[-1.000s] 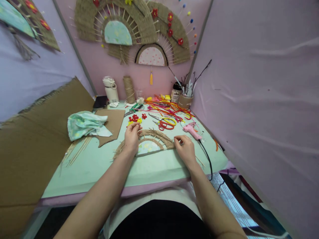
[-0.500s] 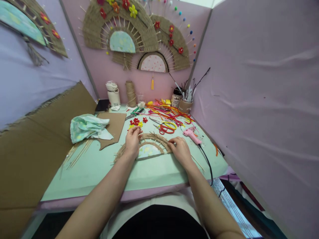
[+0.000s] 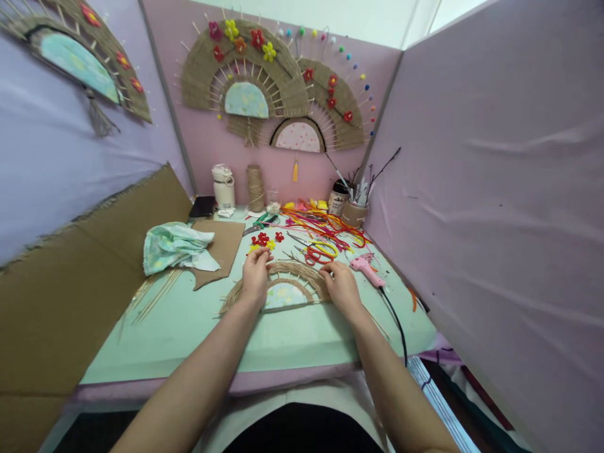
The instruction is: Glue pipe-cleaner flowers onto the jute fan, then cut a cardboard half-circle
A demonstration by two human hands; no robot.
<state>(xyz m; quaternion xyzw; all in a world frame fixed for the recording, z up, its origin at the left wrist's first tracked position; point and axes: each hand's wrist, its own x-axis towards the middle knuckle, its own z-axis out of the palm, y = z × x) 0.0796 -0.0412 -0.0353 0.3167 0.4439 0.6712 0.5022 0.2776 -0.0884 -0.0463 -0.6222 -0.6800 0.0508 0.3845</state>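
Observation:
A small woven twine fan (image 3: 302, 272) with a pale green floral half-circle at its centre lies on the table before me. My left hand (image 3: 255, 277) is over its left part, thumb and fingers pinched together; what they hold, if anything, is too small to make out. At the fan's right side, my right hand (image 3: 340, 286) has its fingertips closed around the end of a thin dark twig (image 3: 298, 258), which runs along the fan's upper edge. Red flowers (image 3: 262, 239) and yellow ones lie just beyond my left fingertips.
Scissors (image 3: 321, 250) and a pink glue gun (image 3: 367, 270) with a black cord lie to the right. Behind are colourful pipe cleaners (image 3: 325, 221), a twine spool (image 3: 255, 189) and a white bottle (image 3: 223, 187). Cardboard (image 3: 221, 242) and patterned cloth (image 3: 177, 246) lie left.
My view has tilted up a little, so everything sits lower and slightly right in the picture. Both hands stay at the fan; the twig now stands out a bit more above its edge.

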